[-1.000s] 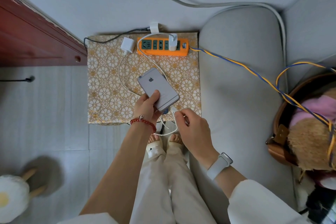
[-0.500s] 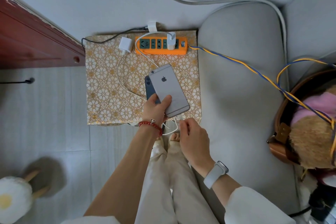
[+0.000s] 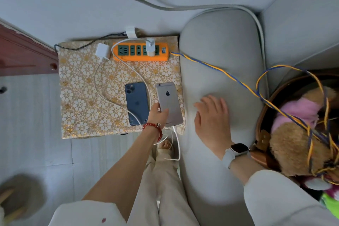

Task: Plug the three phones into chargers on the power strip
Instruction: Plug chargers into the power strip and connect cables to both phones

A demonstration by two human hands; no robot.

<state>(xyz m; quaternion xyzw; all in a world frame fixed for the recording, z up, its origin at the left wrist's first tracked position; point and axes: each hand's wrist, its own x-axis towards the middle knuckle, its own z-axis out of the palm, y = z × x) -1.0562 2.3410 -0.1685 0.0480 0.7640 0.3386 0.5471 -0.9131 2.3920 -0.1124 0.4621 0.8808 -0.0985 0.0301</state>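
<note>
An orange power strip [image 3: 128,57] lies at the back of a gold-patterned mat [image 3: 82,97], with one white charger [image 3: 150,47] plugged into it. A second white charger [image 3: 102,51] lies loose left of the strip. A third white charger [image 3: 130,31] sits behind the strip on a dark cable. A blue phone [image 3: 136,102] lies face down on the mat with a white cable across it. My left hand [image 3: 158,114] grips a silver phone [image 3: 169,101] at the mat's right edge, a cable at its lower end. My right hand [image 3: 212,117] hovers open over the grey sofa arm [image 3: 220,51].
A blue-and-yellow twisted cord [image 3: 220,69] runs from the strip across the sofa arm to a basket [image 3: 260,134] holding plush toys. A red wooden panel [image 3: 23,55] stands at the left. White cable slack hangs off the mat's front edge near my feet.
My left hand has carried the silver phone to the right and down toward the mat, uncovering the blue phone. My right hand has let go of the cable and moved right over the sofa arm.
</note>
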